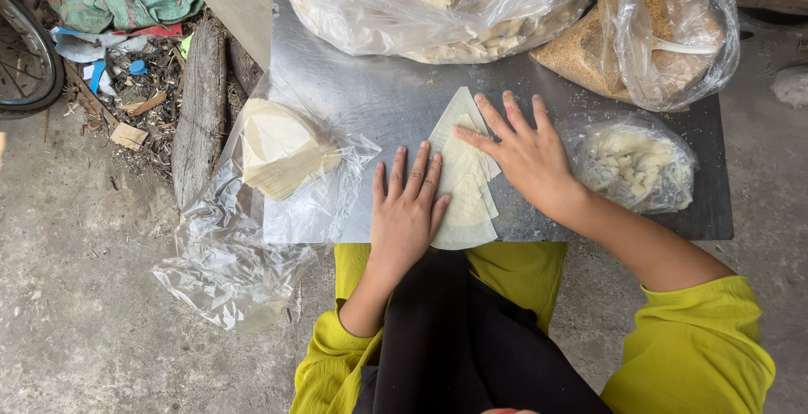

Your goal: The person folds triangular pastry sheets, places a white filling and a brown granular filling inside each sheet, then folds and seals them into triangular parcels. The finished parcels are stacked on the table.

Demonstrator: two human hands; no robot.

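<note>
Several thin pale triangular wrapper sheets (464, 198) lie fanned out on a metal tabletop (362, 94). My left hand (407, 209) rests flat, fingers apart, on the table at the sheets' left edge. Spread wide, my right hand (522, 155) presses on the upper right part of the sheets. Neither hand grips anything. A stack of more wrappers (282, 147) sits on a clear plastic bag (244, 246) at the table's left edge.
A clear bag of white filling (633, 164) lies right of my right hand. Behind are a big bag of rolled pieces (438, 2) and a bag of brown crumbs (652, 44). A wooden log (200, 111) and litter lie on the ground at left.
</note>
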